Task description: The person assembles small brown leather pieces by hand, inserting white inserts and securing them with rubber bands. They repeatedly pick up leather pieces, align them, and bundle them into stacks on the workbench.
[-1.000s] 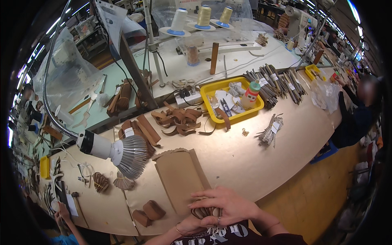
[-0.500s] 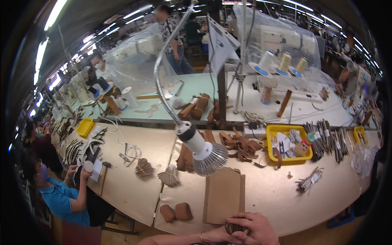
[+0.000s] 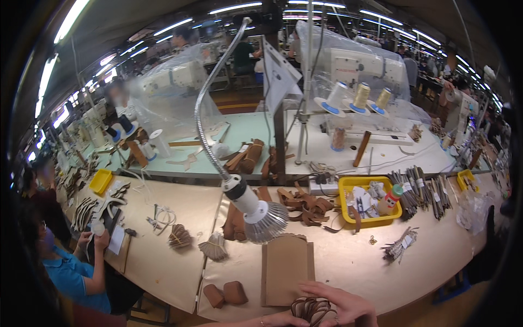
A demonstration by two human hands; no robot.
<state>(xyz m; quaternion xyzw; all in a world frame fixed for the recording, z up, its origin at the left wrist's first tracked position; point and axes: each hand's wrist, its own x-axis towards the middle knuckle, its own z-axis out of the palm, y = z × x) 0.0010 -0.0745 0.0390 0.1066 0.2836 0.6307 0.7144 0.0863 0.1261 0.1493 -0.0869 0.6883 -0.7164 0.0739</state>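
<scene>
Compared with the frame 0.5 s ago, the right hand point(image 3: 346, 305) has its fingers straighter, and the bundle of looped brown strips with pale edges point(image 3: 314, 312) shows more of its looped face. Everything on the table sits slightly further left, as the view has turned a little.

That bundle is at the lower edge of the frame, right of centre, between both hands. The left hand point(image 3: 287, 318) closes on it from the left, its fingers partly cut off by the edge. The right hand's fingers reach leftward, nearly straight and close together, over the bundle's top, with the thumb at its lower right; I cannot tell whether they press on it.

Just above the hands lies a flat, rectangular brown cardboard sheet point(image 3: 287, 272) on the shiny tan tabletop point(image 3: 354, 267). At lower left of centre, 2 rolled brown leather pieces point(image 3: 236, 293) sit side by side. A lamp with a silver finned head point(image 3: 266, 222) hangs mid-frame. Right of it is a yellow plastic tray point(image 3: 376, 222) holding a green-capped bottle point(image 3: 390, 200). At lower left, a co-worker in a blue shirt point(image 3: 81, 278) holds a whitish round object point(image 3: 98, 227).
</scene>
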